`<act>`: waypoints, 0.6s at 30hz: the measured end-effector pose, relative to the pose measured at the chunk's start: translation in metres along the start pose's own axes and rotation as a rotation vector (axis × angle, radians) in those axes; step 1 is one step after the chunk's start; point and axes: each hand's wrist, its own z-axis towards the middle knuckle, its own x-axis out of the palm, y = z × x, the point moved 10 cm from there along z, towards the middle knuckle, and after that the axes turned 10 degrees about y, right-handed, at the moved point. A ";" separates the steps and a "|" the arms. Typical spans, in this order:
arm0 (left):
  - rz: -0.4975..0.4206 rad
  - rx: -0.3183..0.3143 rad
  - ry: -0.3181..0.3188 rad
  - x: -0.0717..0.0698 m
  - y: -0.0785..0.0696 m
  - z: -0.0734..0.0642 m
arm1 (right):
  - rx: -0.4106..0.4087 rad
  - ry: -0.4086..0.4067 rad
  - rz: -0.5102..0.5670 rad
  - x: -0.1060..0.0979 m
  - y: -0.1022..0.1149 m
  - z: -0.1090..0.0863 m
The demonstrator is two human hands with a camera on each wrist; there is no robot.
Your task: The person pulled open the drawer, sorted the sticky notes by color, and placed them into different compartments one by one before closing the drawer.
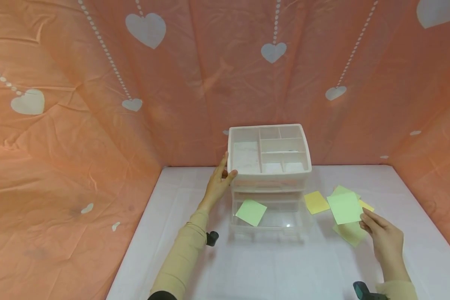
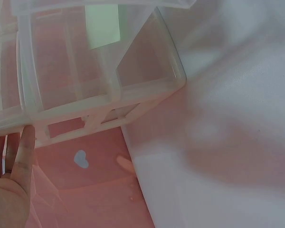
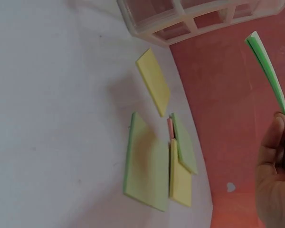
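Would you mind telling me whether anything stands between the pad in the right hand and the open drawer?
Only a yellow pad lies between the held pad and the drawer, flat on the table; nothing visible blocks the way above it.

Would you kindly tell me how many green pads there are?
4: one green pad in the drawer, the held pad in the right hand, and a nearer pad and farther pad on the table. Others may be hidden.
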 end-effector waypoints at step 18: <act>-0.003 -0.006 -0.005 0.000 0.002 0.001 | -0.139 0.078 0.032 0.031 0.017 0.006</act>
